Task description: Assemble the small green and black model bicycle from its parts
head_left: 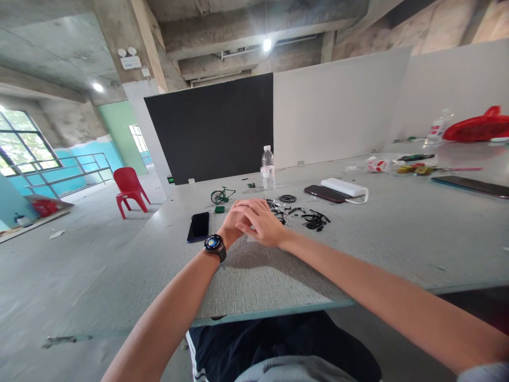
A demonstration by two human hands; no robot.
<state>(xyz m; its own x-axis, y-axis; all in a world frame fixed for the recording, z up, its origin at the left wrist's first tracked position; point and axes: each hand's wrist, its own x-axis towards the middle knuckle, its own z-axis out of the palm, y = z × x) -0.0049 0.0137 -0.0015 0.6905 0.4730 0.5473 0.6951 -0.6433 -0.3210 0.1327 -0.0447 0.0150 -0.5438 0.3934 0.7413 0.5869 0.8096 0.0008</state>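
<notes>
My two hands meet over the grey table [358, 249]. My right hand [262, 223] lies across the top of my left hand [229, 227], its fingers stretched flat and pointing left. My left hand is mostly covered, so its fingers do not show. A round watch [214, 245] sits on my left wrist. Just beyond the hands lie several small black parts [314, 220] and a black ring [287, 198]. A small green model bicycle [221, 196] stands further back, with a little green piece [219, 209] beside it. A dark phone [198, 226] lies left of my hands.
A water bottle [268, 168] stands at the table's far edge. A dark red phone [325, 193] and a white power bank [344, 187] lie to the right. Tools, a flat dark device [471, 184] and a red bag [477, 127] are far right. A red chair [129, 189] stands on the floor, left.
</notes>
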